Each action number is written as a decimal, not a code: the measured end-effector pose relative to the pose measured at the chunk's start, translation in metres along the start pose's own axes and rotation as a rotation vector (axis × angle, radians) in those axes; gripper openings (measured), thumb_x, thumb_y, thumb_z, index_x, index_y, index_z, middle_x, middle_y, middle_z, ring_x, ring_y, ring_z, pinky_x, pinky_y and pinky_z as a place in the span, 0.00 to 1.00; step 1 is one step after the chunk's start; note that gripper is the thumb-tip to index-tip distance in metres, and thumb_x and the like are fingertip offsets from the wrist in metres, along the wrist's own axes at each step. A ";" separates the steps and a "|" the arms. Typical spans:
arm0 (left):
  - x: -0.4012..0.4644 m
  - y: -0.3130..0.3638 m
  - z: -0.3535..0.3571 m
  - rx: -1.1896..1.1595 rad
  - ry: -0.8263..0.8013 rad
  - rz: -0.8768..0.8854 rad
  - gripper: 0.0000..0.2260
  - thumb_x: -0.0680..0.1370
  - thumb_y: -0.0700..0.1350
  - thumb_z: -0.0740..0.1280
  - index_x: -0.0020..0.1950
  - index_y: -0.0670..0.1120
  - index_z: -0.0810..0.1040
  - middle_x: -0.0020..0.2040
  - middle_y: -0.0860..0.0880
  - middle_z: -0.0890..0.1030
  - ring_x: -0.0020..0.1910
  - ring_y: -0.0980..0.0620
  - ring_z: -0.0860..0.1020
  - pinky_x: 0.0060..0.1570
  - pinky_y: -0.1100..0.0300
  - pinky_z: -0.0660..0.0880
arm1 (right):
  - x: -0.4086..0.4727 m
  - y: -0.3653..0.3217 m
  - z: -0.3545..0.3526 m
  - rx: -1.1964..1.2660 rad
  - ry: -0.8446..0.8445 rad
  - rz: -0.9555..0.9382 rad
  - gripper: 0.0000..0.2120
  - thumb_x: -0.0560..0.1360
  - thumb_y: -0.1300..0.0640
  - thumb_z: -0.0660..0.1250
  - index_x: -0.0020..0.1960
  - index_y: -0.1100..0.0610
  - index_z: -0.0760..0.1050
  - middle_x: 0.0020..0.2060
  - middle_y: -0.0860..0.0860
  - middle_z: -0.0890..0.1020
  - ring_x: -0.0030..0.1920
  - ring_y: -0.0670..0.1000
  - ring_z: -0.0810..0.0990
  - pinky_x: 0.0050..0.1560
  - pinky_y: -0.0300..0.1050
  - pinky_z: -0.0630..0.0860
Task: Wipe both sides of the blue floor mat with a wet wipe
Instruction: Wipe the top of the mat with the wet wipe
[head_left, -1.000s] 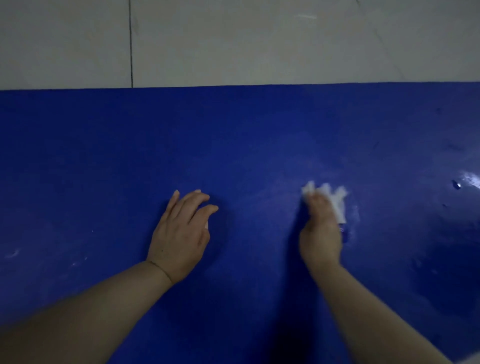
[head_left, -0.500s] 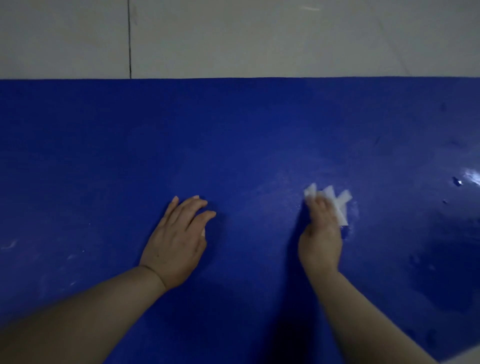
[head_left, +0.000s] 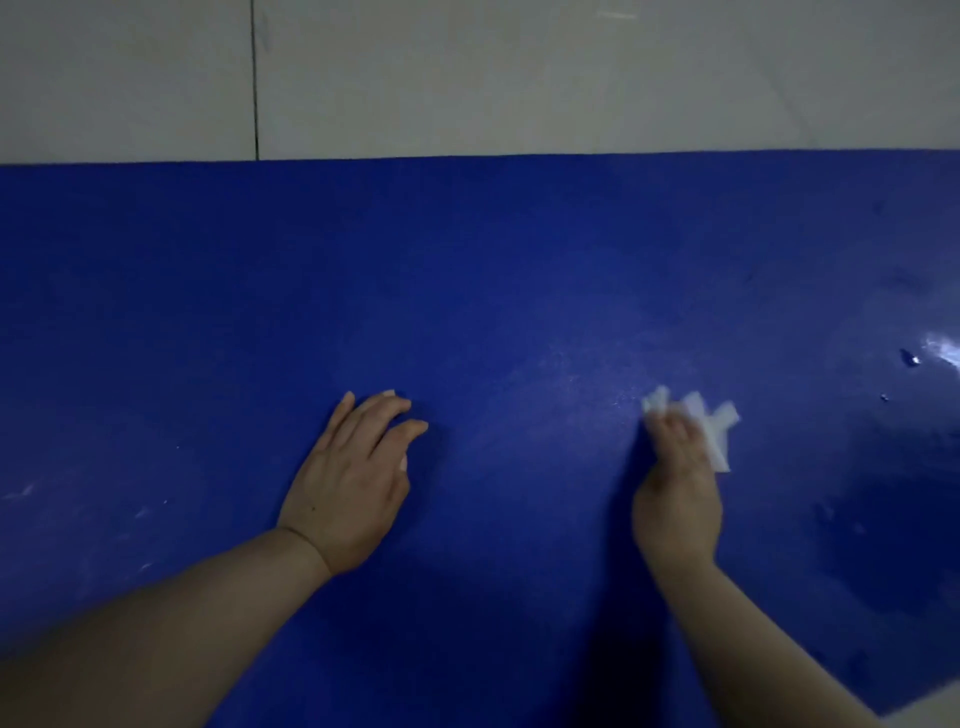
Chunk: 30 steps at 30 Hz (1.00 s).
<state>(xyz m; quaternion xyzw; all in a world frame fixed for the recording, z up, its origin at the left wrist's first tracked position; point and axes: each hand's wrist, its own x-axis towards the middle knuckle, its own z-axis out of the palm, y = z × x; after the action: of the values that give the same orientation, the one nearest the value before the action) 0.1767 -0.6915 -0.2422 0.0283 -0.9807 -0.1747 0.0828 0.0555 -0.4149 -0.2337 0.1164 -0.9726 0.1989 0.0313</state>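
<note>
1. The blue mat (head_left: 467, 291) lay flat on the pale tiled floor (head_left: 519, 78) and filled most of the view, its far edge running straight across at 12 o'clock.
2. The left hand (head_left: 348, 483) rested on the mat at about 7 o'clock from the centre, fingers fairly straight and close together, thumb out to the side, holding nothing.
3. The right hand (head_left: 675, 493) sat at about 4 o'clock, fingers bent down over a crumpled white wipe (head_left: 717, 431) and pressing it to the mat; the loose ends of the wipe stuck out past the fingertips toward 1 o'clock.
4. The mat gleamed wet at 3 o'clock, with a few bright droplets, while the stretch from 8 to 10 o'clock showed pale smudges and looked dry.
5. By my judgement, the upper face was only partly wiped and the underside was not yet begun.
6. To do this step well, the wipe would best be gathered flat under the whole palm, so more of it met the mat than the bunched tip did.
7. Long overlapping strokes toward the dry side should leave no strip missed.
8. The left hand would do well to bear down firmly, so the mat did not creep or wrinkle under the strokes.
</note>
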 end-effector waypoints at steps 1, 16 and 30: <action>0.000 0.000 0.000 0.002 -0.007 0.003 0.15 0.78 0.43 0.54 0.61 0.42 0.74 0.62 0.44 0.73 0.66 0.46 0.68 0.74 0.52 0.50 | 0.002 0.003 -0.003 -0.010 0.029 0.109 0.38 0.68 0.80 0.54 0.72 0.54 0.66 0.70 0.52 0.70 0.73 0.53 0.62 0.53 0.53 0.77; 0.000 0.000 -0.001 -0.003 -0.024 -0.005 0.16 0.78 0.45 0.54 0.60 0.41 0.76 0.63 0.43 0.73 0.67 0.46 0.68 0.75 0.53 0.49 | 0.008 -0.003 -0.001 0.023 0.020 0.234 0.31 0.72 0.76 0.56 0.72 0.57 0.66 0.71 0.54 0.68 0.72 0.55 0.64 0.62 0.51 0.73; -0.001 0.000 -0.002 0.030 0.007 0.003 0.17 0.78 0.45 0.54 0.59 0.40 0.77 0.61 0.43 0.74 0.66 0.46 0.68 0.72 0.50 0.51 | -0.034 -0.011 0.007 0.000 -0.002 0.152 0.36 0.69 0.79 0.54 0.73 0.56 0.65 0.70 0.53 0.69 0.73 0.52 0.60 0.60 0.58 0.74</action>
<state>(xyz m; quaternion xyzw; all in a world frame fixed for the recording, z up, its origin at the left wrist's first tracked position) 0.1777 -0.6917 -0.2402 0.0286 -0.9830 -0.1599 0.0861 0.0905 -0.4203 -0.2398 0.0424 -0.9787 0.2004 0.0151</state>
